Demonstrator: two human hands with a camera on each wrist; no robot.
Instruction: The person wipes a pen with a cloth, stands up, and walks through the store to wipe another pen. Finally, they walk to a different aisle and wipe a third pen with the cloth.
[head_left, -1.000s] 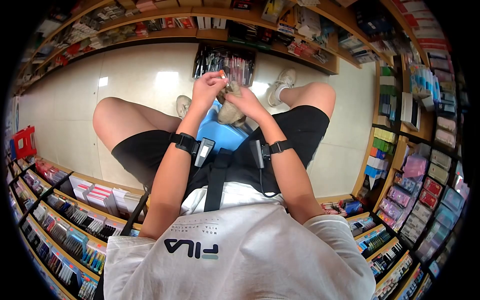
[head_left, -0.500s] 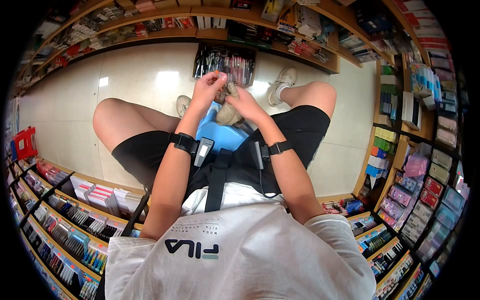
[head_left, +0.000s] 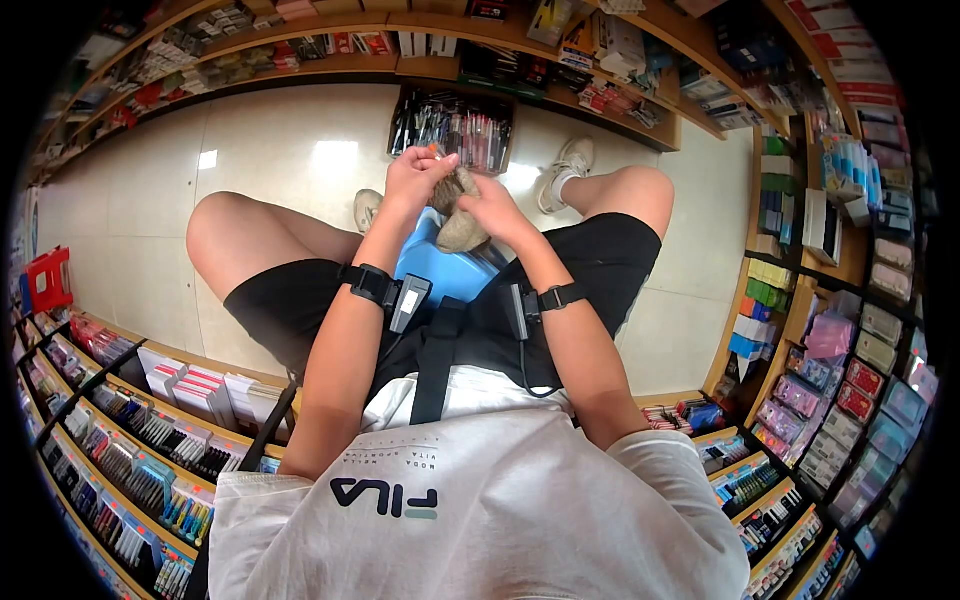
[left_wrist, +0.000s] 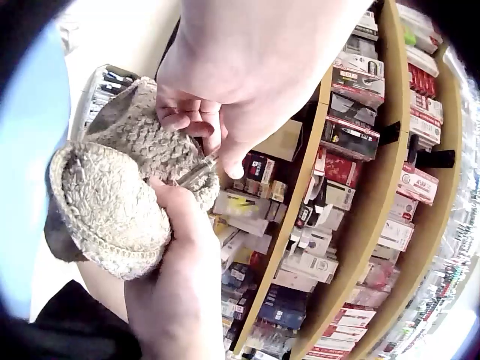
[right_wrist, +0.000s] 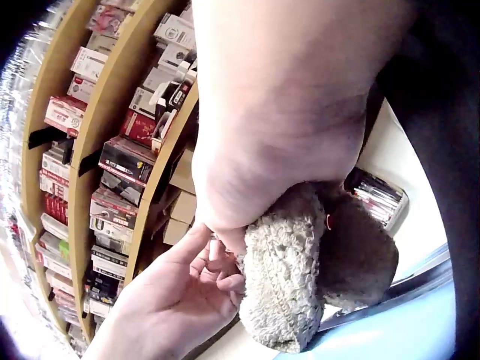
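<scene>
The left hand (head_left: 412,182) pinches a thin clear item with an orange end (head_left: 434,149) in the head view. In the left wrist view that clear item (left_wrist: 196,172) lies against a beige-grey textured cloth (left_wrist: 112,202), between the fingertips of the left hand (left_wrist: 240,90) and the thumb of the right hand (left_wrist: 180,277). The right hand (head_left: 492,208) grips the cloth (head_left: 462,232), which is bunched and folded over. In the right wrist view, the cloth (right_wrist: 281,270) hangs below the right hand (right_wrist: 277,165), beside the left hand's curled fingers (right_wrist: 217,277).
A dark box of many pens (head_left: 450,125) stands on the floor beyond the hands. A light blue object (head_left: 440,265) is between the legs. Stocked shelves (head_left: 300,25) surround the seated person; a red item (head_left: 48,280) is at far left.
The orange end stood up clearly above the left fingers and now shows less. The cloth has shifted in the right hand and its hanging part has changed shape. Both hands stay close together.
</scene>
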